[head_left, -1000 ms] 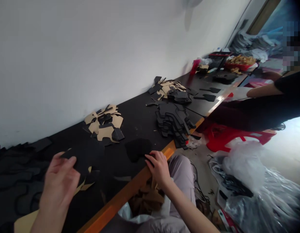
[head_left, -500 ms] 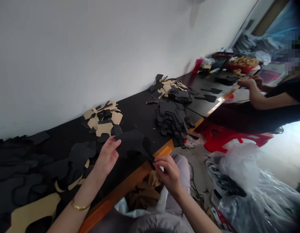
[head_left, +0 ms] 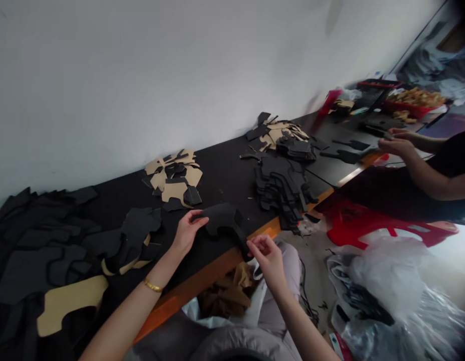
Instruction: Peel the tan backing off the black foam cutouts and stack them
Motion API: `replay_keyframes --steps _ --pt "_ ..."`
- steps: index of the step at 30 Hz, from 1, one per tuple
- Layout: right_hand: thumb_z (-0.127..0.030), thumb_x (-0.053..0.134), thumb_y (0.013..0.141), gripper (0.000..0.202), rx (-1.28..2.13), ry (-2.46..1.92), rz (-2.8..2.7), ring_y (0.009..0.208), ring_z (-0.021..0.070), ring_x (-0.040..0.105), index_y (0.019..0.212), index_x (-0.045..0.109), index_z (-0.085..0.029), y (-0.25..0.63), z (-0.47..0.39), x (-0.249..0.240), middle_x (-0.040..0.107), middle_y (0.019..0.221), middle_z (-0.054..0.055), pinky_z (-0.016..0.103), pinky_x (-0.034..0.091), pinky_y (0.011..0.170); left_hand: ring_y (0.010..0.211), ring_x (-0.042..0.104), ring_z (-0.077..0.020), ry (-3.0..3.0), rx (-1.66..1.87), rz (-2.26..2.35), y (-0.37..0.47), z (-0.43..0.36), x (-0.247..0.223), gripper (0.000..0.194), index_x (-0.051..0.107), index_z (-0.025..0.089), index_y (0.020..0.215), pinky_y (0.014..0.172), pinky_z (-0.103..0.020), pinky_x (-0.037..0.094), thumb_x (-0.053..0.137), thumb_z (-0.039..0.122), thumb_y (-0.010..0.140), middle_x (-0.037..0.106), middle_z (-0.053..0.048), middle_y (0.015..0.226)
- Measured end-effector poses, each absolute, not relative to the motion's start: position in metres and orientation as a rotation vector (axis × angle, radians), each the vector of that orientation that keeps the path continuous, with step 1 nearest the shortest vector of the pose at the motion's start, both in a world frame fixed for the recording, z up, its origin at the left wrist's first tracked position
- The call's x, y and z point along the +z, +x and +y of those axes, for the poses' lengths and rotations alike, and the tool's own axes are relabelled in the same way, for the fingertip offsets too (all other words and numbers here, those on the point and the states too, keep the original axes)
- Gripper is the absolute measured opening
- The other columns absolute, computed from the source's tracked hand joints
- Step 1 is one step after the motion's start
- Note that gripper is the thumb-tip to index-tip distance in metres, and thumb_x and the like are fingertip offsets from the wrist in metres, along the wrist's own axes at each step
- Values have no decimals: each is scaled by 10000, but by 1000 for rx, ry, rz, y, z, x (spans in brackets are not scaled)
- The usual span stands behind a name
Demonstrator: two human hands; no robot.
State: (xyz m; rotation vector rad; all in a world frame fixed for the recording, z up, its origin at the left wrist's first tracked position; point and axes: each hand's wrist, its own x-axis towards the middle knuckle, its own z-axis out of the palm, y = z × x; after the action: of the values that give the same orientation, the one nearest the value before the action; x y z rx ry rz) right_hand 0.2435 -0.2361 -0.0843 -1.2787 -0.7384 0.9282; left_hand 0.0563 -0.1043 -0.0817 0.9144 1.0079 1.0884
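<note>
A black cut-out piece with a curved edge is held between my hands, over the front of the black table. My left hand pinches its left end between thumb and fingers. At its narrow right end, near the table's wooden edge, my right hand grips it with bent fingers. To the right of the piece lies a stack of black cut pieces. Behind my left hand is a heap of tan and black scraps. Many black pieces cover the table's left end, with a tan piece among them.
Another scrap pile is near the wall. At the right, a person's hands are over the table edge. Below are a red stool, clear plastic bags and a bag of brown scraps by my lap.
The view has shifted, so the table things appear farther right. The black piece has turned and lies flatter, with both my hands still on it. The other person's hands have moved slightly closer together.
</note>
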Motion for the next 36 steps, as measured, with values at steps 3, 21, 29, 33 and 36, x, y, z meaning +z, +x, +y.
replay_keyframes --steps 3,21,29,33,36 --pt "-453 726 652 353 911 -1301 -756 568 102 498 691 503 -183 243 -236 -87 538 700 -9 235 480 524 748 631 -115 928 1091 1016 54 -103 -87 392 630 157 896 734 -236 495 807 200 548 674 -4 840" --pt "-459 704 681 342 872 -1336 -820 569 104 494 680 505 -182 242 -235 -95 519 663 -14 234 474 537 741 632 -116 990 1075 1040 51 -100 -97 398 619 163 912 719 -224 486 804 229 567 684 0 786" --pt "-462 702 685 339 847 -1366 -849 552 105 497 676 508 -184 243 -235 -96 520 648 -17 231 466 524 710 640 -132 1029 1055 1096 52 -104 -94 392 625 166 904 692 -231 490 803 248 565 687 -2 729" --pt "-461 709 675 335 872 -1357 -820 568 112 504 688 517 -187 243 -234 -98 520 662 -16 243 485 537 688 641 -136 1094 1068 1150 54 -106 -94 366 639 170 879 655 -223 485 801 249 561 679 2 703" --pt "-462 717 662 337 900 -1341 -791 570 113 502 695 522 -188 243 -233 -99 516 657 -20 247 493 536 680 642 -139 1123 1072 1185 56 -106 -95 354 640 168 874 649 -225 484 797 256 569 680 -4 701"
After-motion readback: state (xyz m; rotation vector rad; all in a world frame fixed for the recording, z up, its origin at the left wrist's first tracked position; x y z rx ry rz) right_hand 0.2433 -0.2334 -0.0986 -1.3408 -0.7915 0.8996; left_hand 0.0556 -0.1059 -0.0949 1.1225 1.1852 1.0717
